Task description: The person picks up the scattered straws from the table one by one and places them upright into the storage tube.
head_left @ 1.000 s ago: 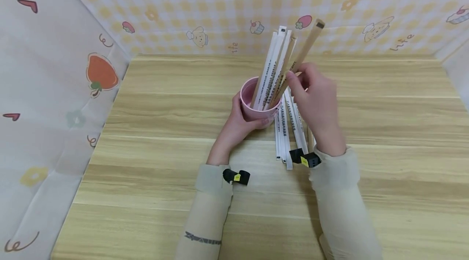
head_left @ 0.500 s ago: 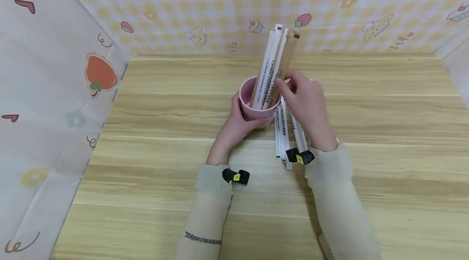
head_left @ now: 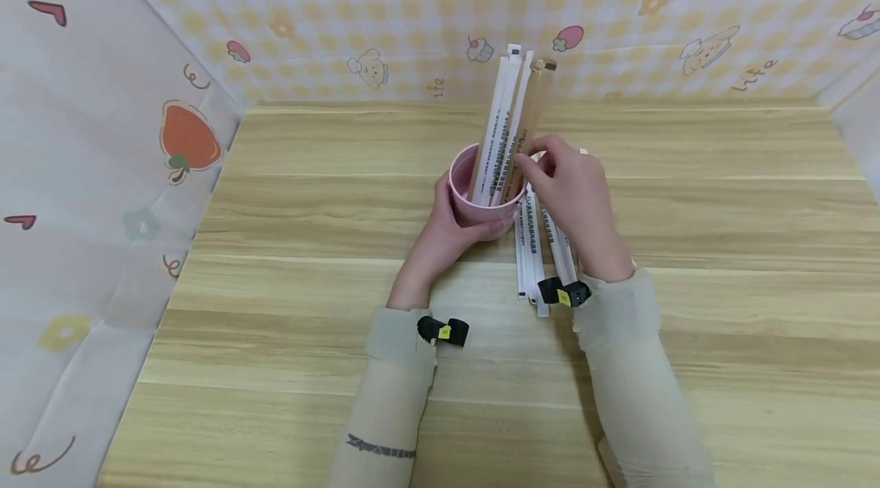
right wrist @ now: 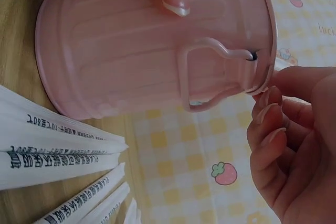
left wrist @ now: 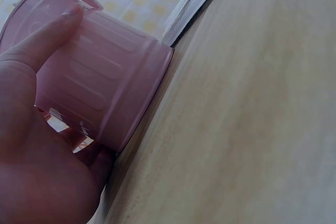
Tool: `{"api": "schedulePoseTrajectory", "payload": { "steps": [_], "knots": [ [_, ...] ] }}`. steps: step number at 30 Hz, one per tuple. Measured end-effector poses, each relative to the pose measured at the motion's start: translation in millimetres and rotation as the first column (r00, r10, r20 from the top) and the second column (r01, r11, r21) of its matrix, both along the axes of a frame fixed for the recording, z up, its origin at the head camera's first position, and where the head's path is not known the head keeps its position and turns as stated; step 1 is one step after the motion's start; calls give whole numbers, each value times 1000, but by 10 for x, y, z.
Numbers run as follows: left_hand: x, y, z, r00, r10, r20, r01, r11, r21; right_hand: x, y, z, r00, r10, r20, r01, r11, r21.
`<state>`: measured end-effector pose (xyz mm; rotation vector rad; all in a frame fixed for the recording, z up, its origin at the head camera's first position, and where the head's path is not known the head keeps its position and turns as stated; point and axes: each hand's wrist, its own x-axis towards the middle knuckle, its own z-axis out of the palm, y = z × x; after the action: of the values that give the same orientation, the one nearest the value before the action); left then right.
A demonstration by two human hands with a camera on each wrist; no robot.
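Note:
A small pink metal bucket [head_left: 481, 217] with a side handle [right wrist: 185, 77] stands on the table. My left hand [head_left: 447, 234] grips it from the left, thumb [left wrist: 55, 32] across its near wall. Inside lean several wrapped drinking straws: white ones [head_left: 500, 102] and brown-wrapped ones [head_left: 528, 110] to their right. My right hand [head_left: 574, 186] is at the bucket's right rim, thumb and forefinger pinching a brown-wrapped straw low down, its other fingers curled. The straws' lower ends are hidden in the bucket.
More white-wrapped straws [head_left: 529, 251] lie on the wooden table [head_left: 309, 297] to the right of the bucket, partly under my right wrist. A yellow checked cloth [head_left: 412, 7] covers the back, and a white patterned sheet [head_left: 103, 167] hangs at the left.
My right hand moved left and brought the brown-wrapped straw upright against the others in the bucket. The bunch has since tipped slightly left. The left hand stays on the bucket.

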<state>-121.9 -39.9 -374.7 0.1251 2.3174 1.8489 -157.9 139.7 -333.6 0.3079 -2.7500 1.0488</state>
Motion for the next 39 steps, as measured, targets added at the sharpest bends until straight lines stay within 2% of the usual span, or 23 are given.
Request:
{"api": "schedulePoseTrajectory", "payload": {
  "steps": [4, 10, 19, 39],
  "knots": [
    [-7, -4, -16, 1000, 2, 1, -2, 1000, 11, 2, 48, 31, 1000, -17, 26, 17, 1000, -6],
    [-9, -8, -20, 1000, -2, -17, 2, 1000, 9, 12, 186, 93, 995, -83, 48, 84, 996, -38],
    [-13, -2, -5, 1000, -4, 2, 4, 1000, 4, 31, 426, 124, 976, -169, 135, 180, 981, -77],
    [7, 10, -17, 1000, 5, 3, -5, 1000, 11, 199, 698, -88, 936, -197, 292, 195, 980, 36]
  ]
}}
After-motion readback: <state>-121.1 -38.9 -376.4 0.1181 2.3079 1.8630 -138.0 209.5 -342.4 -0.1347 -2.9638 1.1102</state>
